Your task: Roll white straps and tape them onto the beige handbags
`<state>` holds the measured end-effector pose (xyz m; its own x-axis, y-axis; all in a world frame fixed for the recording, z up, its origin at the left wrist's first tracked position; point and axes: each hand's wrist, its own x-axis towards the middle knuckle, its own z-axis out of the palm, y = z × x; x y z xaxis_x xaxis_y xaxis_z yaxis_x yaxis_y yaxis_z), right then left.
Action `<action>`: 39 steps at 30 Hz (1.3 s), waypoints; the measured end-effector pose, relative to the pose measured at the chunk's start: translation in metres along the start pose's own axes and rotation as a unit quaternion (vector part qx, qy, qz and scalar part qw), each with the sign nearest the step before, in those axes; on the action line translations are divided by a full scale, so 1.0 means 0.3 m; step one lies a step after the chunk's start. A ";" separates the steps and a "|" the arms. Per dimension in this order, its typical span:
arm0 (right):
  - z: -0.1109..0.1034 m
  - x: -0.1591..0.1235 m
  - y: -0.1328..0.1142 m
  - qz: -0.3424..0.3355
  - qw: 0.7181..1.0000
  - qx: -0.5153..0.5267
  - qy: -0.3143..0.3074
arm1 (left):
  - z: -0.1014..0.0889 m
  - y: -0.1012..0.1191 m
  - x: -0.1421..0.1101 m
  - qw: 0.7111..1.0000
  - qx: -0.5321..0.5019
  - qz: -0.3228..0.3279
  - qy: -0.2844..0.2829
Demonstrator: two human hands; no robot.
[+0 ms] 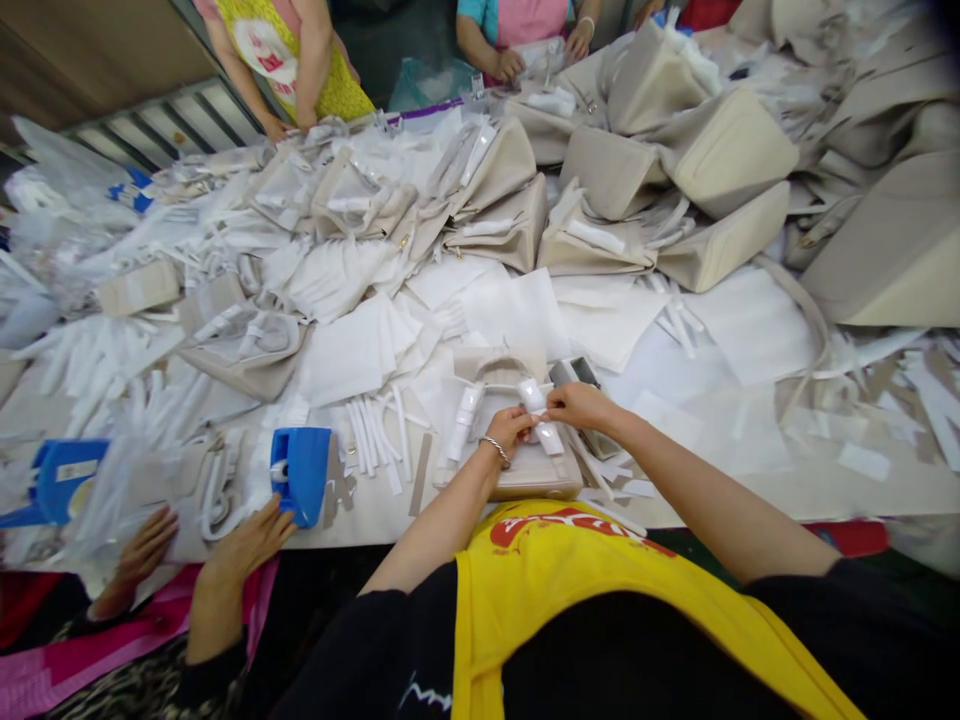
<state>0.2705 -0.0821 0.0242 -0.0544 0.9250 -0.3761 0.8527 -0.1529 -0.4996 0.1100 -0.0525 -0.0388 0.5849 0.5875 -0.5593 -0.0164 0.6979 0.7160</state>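
Observation:
A beige handbag [536, 480] lies at the table's front edge before me, its curved handle [506, 362] pointing away. White wrapping covers both handle straps; the left wrapped strap [465, 420] stands free of my hands. My left hand [511, 432], with a bracelet at the wrist, pinches the inner side of the right strap's white wrapping [532, 395]. From the other side my right hand [579, 408] has its fingertips closed on the same wrapping. The two hands' fingertips nearly meet there. A dark grey box-like thing [574, 372], perhaps a tape dispenser, sits partly hidden behind my right hand.
White foam strips [371, 432] and a blue tape dispenser [300, 475] lie left, by a co-worker's hand [251, 540]. Beyond are white sheets [360, 345] and piled beige handbags [600, 235]. Scraps [862, 460] litter the right. Two people work across the table.

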 end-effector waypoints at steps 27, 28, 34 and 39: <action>-0.068 0.052 0.054 -0.061 0.973 0.177 -0.135 | 0.022 0.036 -0.055 1.000 -0.013 -0.003 -0.028; -0.063 0.054 0.059 -0.077 0.965 0.207 -0.142 | 0.021 0.040 -0.060 0.999 -0.021 -0.004 -0.036; -0.017 0.073 0.077 -0.119 0.939 0.297 -0.123 | 0.012 0.055 -0.072 0.997 -0.057 -0.022 -0.049; 0.045 0.064 0.093 -0.109 0.947 0.299 0.043 | 0.001 0.060 -0.074 0.996 -0.081 -0.028 -0.035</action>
<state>0.2862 -0.0733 -0.0076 -0.1311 0.9782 -0.1609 0.3781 -0.1007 -0.9203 0.0969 -0.0533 -0.0133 0.6435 0.5198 -0.5619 -0.1102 0.7894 0.6040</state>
